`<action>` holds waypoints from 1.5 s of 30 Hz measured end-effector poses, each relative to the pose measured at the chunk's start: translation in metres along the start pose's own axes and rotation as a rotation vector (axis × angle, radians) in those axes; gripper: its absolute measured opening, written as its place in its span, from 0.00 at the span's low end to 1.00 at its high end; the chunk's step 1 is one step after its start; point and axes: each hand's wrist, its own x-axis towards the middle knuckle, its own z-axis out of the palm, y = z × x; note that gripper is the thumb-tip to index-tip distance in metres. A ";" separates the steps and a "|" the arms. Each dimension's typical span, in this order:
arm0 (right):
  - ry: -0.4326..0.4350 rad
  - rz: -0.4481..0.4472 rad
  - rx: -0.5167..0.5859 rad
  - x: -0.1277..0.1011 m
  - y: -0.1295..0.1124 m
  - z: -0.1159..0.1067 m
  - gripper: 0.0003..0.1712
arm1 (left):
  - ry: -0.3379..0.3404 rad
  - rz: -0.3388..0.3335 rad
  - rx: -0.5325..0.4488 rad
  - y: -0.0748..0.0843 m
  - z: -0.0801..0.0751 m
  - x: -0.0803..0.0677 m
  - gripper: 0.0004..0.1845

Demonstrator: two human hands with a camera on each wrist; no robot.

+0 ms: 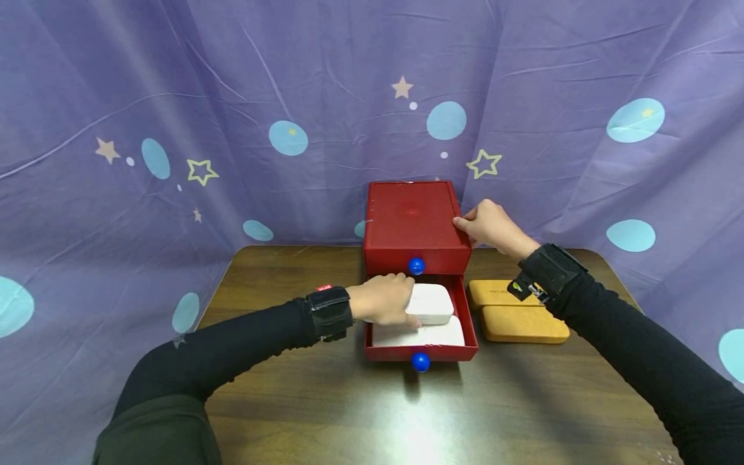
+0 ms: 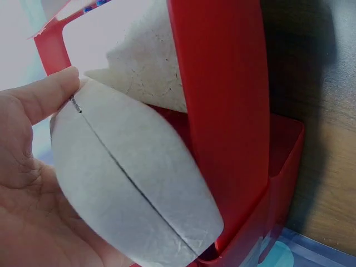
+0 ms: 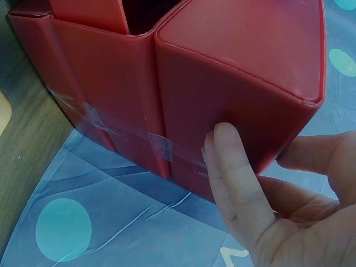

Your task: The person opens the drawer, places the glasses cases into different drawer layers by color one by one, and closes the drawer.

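One wooden table point(image 1: 279, 400) bore a red drawer box point(image 1: 409, 213), its lower drawer point(image 1: 386, 354) pulled out. Two yellow cases point(image 1: 525, 324) lay just beside it. The right hand point(image 1: 491, 226) pinched the box's right edge; the left hand point(image 1: 383, 299) gripped a white case point(image 1: 433, 302) inside the drawer, beside a second. Two blue knobs point(image 1: 421, 361) jutted forward.

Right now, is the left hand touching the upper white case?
Touching: the left wrist view shows the left hand with its thumb tip against the upper white case.
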 end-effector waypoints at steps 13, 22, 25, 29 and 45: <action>-0.002 -0.005 0.018 0.001 0.002 -0.001 0.22 | 0.071 0.050 0.067 0.000 -0.006 -0.006 0.36; -0.010 0.001 0.024 0.000 0.001 -0.002 0.23 | 0.103 0.079 0.071 -0.004 -0.010 -0.014 0.28; -0.010 0.001 0.019 -0.001 0.001 -0.003 0.23 | 0.102 0.084 0.089 -0.002 -0.009 -0.014 0.30; -0.003 0.000 0.014 0.000 0.001 -0.001 0.23 | 0.090 0.077 0.094 0.001 -0.008 -0.012 0.32; 0.006 0.008 0.003 0.001 0.000 0.001 0.23 | 0.039 0.077 0.068 0.003 0.001 0.000 0.35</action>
